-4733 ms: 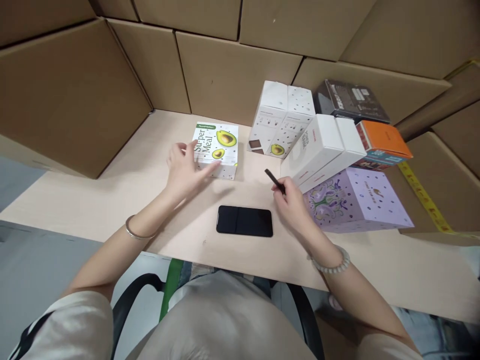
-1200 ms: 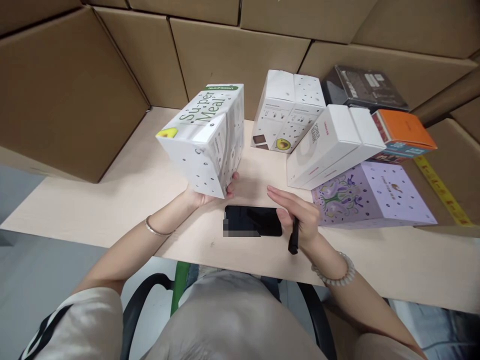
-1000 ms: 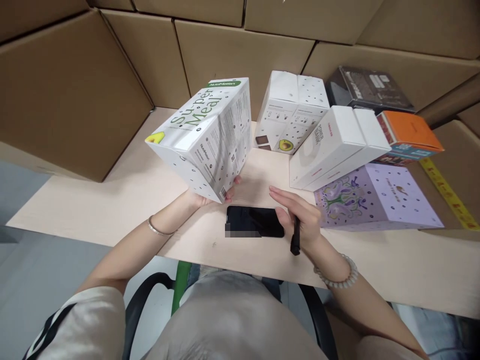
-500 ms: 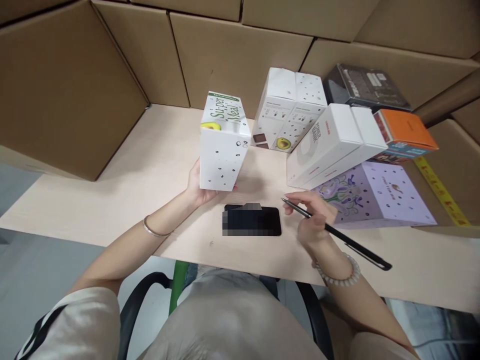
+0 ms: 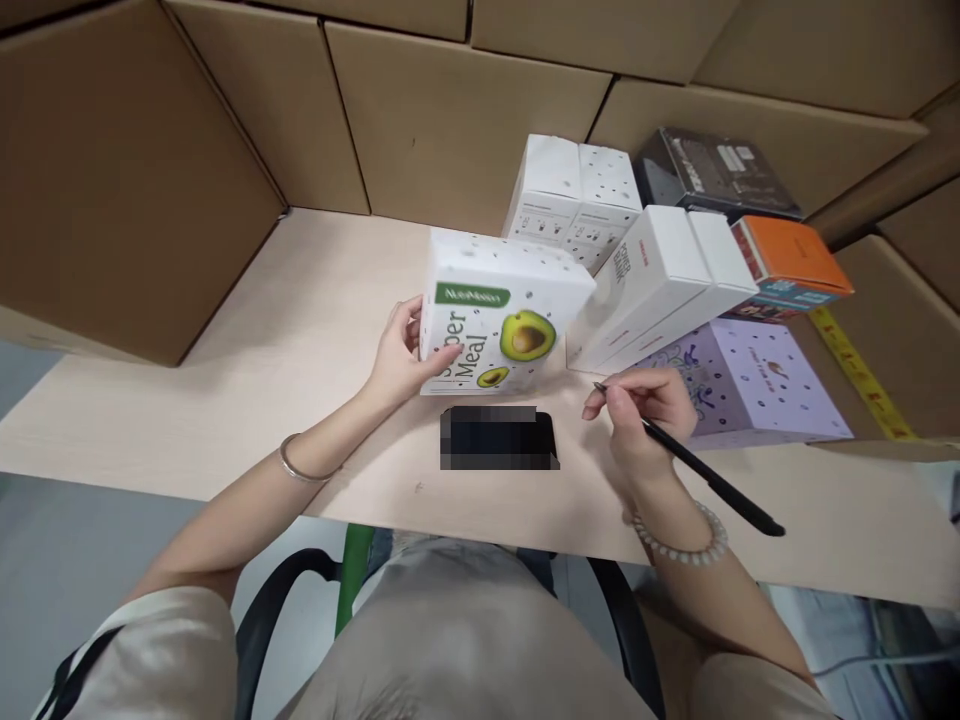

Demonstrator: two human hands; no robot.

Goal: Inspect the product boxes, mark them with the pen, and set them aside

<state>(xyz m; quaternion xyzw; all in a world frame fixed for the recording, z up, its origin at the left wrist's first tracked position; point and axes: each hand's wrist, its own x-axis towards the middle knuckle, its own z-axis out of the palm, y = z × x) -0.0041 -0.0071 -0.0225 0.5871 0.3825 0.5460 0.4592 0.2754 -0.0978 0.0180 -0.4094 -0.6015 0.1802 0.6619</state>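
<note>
My left hand (image 5: 405, 360) grips the left end of a white Super Meal box (image 5: 484, 345), thumb on the front and fingers behind. Its printed face, with avocados and a green label, is turned toward me. In my right hand (image 5: 649, 405) is a black pen (image 5: 716, 477), tip pointing left and the long end slanting down past my wrist. A dark smartphone (image 5: 502, 440), partly pixelated, lies on the table below the box and between my hands.
At the right stand two white speckled boxes (image 5: 574, 195), white power bank boxes (image 5: 660, 270), a black box (image 5: 716, 175), an orange box (image 5: 795, 255) and a lilac box (image 5: 776, 375). Cardboard cartons (image 5: 450, 130) wall in the back and left of the wooden table (image 5: 247, 400).
My left hand has turned the Super Meal box, so its avocado face now shows instead of its plain speckled side. The right hand's fingers have drawn in around the pen.
</note>
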